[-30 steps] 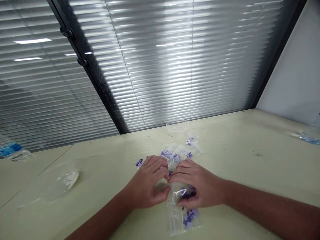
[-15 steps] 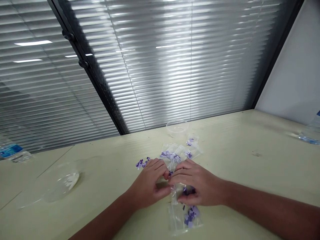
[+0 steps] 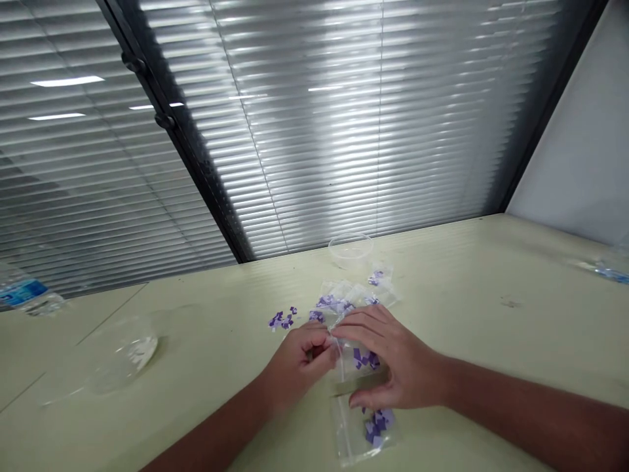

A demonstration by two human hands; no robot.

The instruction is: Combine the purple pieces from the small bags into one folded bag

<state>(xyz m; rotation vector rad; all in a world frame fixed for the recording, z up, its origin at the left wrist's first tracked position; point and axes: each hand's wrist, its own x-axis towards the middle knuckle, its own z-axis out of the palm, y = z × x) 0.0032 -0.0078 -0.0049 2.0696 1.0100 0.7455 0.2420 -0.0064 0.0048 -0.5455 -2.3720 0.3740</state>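
My left hand is closed, thumb against bent fingers, pinching the left edge of a small clear zip bag holding purple paper bits. My right hand arches over that bag, thumb well apart from the fingers; its fingertips meet the bag's upper left corner near my left hand. Below the right thumb another zip bag with purple paper bits lies flat. Beyond the hands, several similar bags overlap, partly hidden by my right hand. Loose purple bits lie to their left.
A round clear plastic container stands near the window blinds. On the left are a clear plastic piece with a white patch and a water bottle. Another bottle stands at the right edge of the pale table.
My left fingers have drawn together into a tighter pinch at the bag's edge. The right fingers have lifted and spread from the thumb, uncovering more of the bag and its purple bits.
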